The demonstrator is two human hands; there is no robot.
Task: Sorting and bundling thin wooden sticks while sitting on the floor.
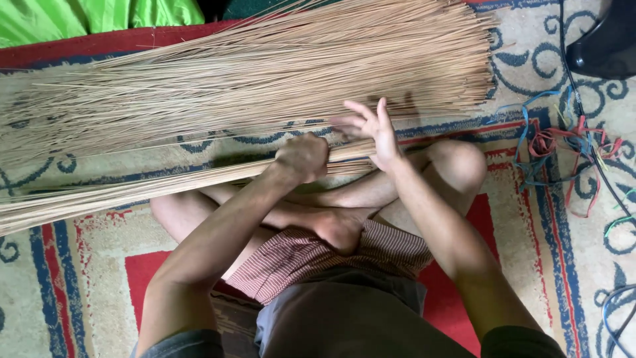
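Your left hand (303,157) is fisted tight round the thin stick bundle (132,189), which lies across your lap w/ its long end out left on the rug (563,265). Ease that fist and I'd expect sticks to slide out. Right hand (372,129) is open, fingers spread, holding nothing, at the bundle's end beside the loose stick pile (265,73). Both forearms reach fwd over crossed legs.

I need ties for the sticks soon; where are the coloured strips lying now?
In the head view, the coloured strips lie tangled on the patterned carpet at the person's right, beside the right knee and below the sticks' ends.
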